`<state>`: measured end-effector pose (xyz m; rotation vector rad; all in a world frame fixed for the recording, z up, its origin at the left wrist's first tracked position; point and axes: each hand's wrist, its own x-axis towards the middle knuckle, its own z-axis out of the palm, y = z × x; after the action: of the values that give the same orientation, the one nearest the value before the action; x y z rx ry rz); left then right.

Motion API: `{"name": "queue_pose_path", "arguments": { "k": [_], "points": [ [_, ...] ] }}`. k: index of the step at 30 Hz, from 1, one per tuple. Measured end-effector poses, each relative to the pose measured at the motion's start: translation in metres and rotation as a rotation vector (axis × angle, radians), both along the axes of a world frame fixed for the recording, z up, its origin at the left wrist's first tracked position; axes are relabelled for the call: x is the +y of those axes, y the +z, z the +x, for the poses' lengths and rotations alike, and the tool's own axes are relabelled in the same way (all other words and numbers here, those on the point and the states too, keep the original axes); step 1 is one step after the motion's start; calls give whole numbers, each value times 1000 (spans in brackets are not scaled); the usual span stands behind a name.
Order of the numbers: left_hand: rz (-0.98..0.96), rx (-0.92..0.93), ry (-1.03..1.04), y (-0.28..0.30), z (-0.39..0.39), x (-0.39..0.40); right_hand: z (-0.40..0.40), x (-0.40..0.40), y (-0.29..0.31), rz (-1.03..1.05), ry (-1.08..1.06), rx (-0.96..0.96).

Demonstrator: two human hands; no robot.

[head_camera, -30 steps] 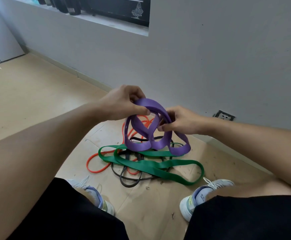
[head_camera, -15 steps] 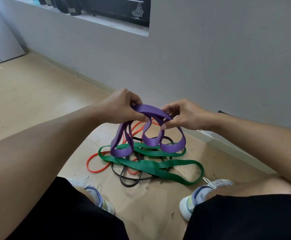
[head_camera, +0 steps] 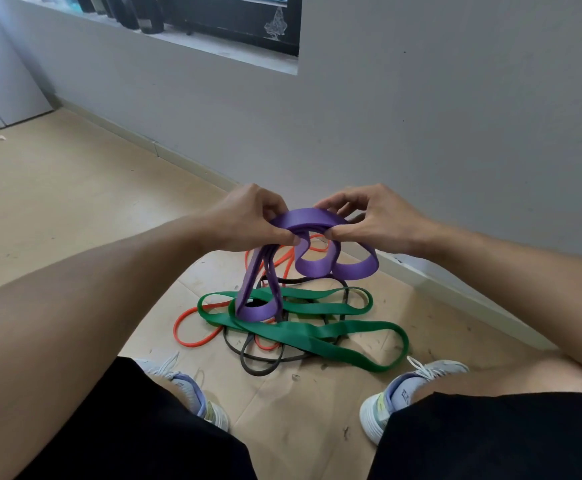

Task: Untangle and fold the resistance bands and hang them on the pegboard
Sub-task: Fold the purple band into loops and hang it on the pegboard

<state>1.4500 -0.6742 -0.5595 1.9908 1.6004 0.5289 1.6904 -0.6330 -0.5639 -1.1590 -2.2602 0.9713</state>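
I hold a wide purple resistance band [head_camera: 317, 263] above the floor with both hands. My left hand [head_camera: 248, 220] pinches its gathered folds on the left, and a long loop hangs down from there. My right hand [head_camera: 376, 220] pinches the band on the right, where two shorter loops droop. Below, on the floor, lies a tangle of a green band [head_camera: 317, 332], a thin orange band [head_camera: 187, 336] and a thin black band [head_camera: 254, 368]. No pegboard is in view.
I crouch close to a grey wall [head_camera: 421, 133] with a white skirting [head_camera: 455, 289]. My two shoes [head_camera: 403, 393] flank the pile on the wooden floor. A window ledge [head_camera: 213, 43] with dark bottles is up left, and a white cabinet [head_camera: 2, 84] stands far left.
Both hands rose and drew level, and the right hand shifted right. The purple band spread into an arch between them, and its left loop now hangs longer.
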Motion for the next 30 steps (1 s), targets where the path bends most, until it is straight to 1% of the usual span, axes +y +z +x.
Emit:
{"name": "queue_pose_path", "arguments": {
  "k": [9,16,20,22,24,26,30],
  "points": [
    [-19,15,-31,0,2,-2,-4,-8,10,-10,2,96],
    [-43,11,-68,-3,5,-2,-7,-11,12,2,-15,127],
    [-68,6,-83,-5,9,-2,-9,-12,14,-72,5,158],
    [-66,-16,-76,-4,12,-2,-9,-12,12,-149,38,140],
    [-46,-27,-66,-3,16,-3,-10,-12,7,-192,65,80],
    [-24,-48,-53,-2,18,-4,-10,-12,1,-203,66,40],
    [-24,-109,-33,2,16,-6,-12,-10,-4,-186,38,71]
  ]
}}
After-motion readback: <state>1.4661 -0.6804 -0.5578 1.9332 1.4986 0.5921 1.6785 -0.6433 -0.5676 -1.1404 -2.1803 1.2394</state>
